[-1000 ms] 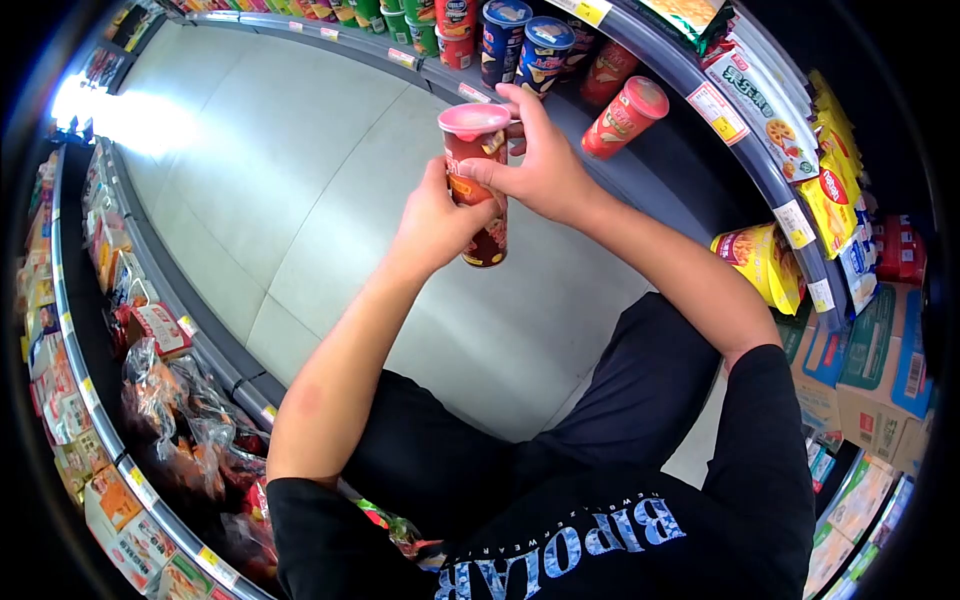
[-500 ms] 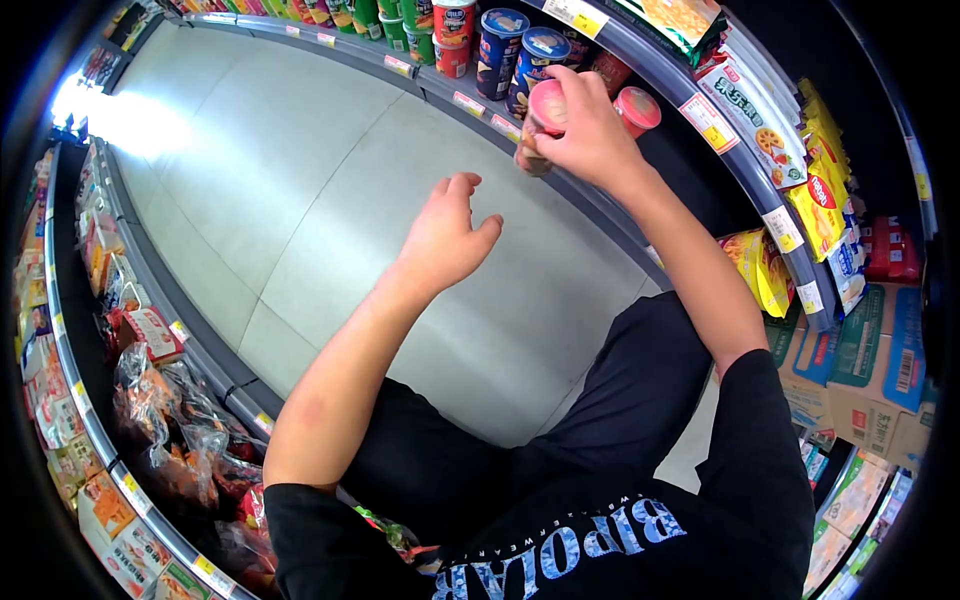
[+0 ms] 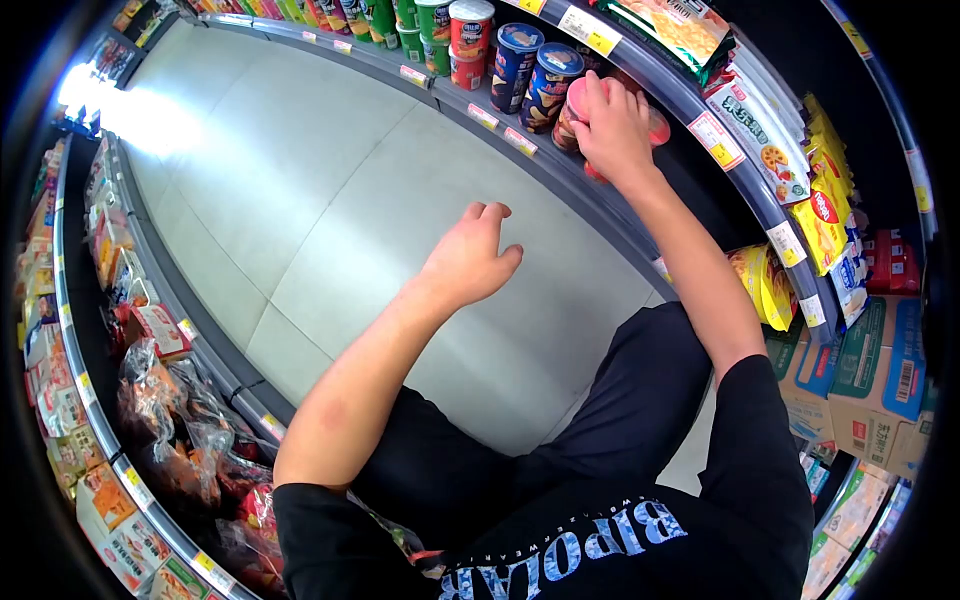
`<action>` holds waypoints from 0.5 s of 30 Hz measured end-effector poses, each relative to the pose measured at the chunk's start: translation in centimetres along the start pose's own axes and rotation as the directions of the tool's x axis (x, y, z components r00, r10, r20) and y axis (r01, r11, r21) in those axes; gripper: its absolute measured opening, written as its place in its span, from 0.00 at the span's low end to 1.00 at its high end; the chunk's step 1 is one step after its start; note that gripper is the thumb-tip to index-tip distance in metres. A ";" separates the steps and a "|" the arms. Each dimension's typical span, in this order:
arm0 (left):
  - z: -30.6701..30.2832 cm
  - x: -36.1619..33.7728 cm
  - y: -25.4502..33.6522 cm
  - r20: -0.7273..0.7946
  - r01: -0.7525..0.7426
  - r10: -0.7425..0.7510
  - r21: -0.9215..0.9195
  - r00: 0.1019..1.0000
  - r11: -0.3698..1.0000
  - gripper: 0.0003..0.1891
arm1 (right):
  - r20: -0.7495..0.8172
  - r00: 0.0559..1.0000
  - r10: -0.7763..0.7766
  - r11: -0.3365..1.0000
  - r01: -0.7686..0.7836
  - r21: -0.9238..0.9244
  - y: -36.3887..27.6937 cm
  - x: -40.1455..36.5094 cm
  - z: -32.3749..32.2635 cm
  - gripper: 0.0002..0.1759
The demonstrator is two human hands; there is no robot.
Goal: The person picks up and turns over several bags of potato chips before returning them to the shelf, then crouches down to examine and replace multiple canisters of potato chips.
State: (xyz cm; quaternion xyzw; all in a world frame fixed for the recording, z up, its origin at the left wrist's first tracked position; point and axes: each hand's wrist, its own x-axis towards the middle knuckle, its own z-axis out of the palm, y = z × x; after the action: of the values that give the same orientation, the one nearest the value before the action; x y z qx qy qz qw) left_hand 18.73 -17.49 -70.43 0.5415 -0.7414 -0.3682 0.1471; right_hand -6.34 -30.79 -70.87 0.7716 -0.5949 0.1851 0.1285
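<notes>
On the lower right shelf, my right hand [image 3: 617, 135] has its fingers curled over the pink lid of a snack canister [image 3: 566, 128]. This canister stands upright beside a dark blue snack canister [image 3: 549, 92], and part of it is hidden by my fingers. Another pink-lidded canister [image 3: 658, 127] shows just behind the hand, mostly covered by it. My left hand [image 3: 470, 258] hovers over the floor in front of the shelf, thumb and fingers apart, holding nothing.
More canisters, red [image 3: 470, 42] and green [image 3: 434, 35], line the same shelf to the left. The upper shelf edge [image 3: 680, 85] with price tags overhangs my right hand. Bagged snacks [image 3: 170, 420] fill the left shelf; cardboard boxes [image 3: 870, 370] stand at right.
My right hand has moved the pink-lidded canister from in front of the shelf edge back onto the shelf, beside the blue one. My left hand has shifted slightly right and down in view.
</notes>
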 end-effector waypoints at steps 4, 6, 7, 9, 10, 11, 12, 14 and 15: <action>0.0 0.3 -0.5 0.009 0.007 -0.007 0.005 1.000 1.000 0.27 | -0.001 1.000 0.000 0.984 0.000 -0.178 0.2 0.3 0.6 0.39; 0.0 0.3 -0.6 0.017 0.009 -0.010 0.012 1.000 1.000 0.27 | 0.022 0.999 0.047 0.984 -0.042 -0.175 0.2 0.4 1.2 0.38; 0.0 0.3 -0.6 0.023 0.007 -0.007 0.015 1.000 1.000 0.27 | 0.034 0.997 0.071 0.982 -0.064 -0.176 0.4 0.5 1.4 0.38; -0.2 0.4 -0.2 0.059 0.014 -0.014 0.000 0.998 1.000 0.27 | 0.022 0.997 0.070 0.976 -0.064 -0.209 0.7 0.8 1.4 0.38; -0.4 0.4 0.0 0.089 0.025 -0.023 -0.019 0.996 1.000 0.27 | 0.016 0.998 0.068 0.973 -0.062 -0.223 0.7 0.9 1.5 0.39; -0.5 0.3 0.1 0.119 0.038 -0.033 -0.037 0.992 0.999 0.27 | 0.012 0.998 0.060 0.974 -0.056 -0.221 0.8 0.9 1.5 0.38; -0.3 0.3 -0.2 0.117 0.025 -0.023 -0.018 0.993 1.000 0.27 | 0.009 0.999 0.054 0.974 -0.051 -0.219 0.9 0.9 1.4 0.38; 0.2 0.5 -0.6 0.113 -0.007 0.005 0.018 0.994 1.000 0.27 | 0.021 0.998 0.061 0.980 -0.056 -0.191 1.0 1.0 0.8 0.38; 0.2 0.5 -0.7 0.125 0.000 -0.001 0.004 0.992 1.000 0.27 | 0.039 0.997 0.072 0.985 -0.065 -0.163 0.9 1.0 0.2 0.37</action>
State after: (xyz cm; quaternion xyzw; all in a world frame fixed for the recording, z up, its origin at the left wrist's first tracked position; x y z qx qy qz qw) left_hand 18.86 -17.98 -71.13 0.5178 -0.7496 -0.4002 0.0991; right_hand -6.98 -32.03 -70.66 0.7418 -0.6367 0.1233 0.1709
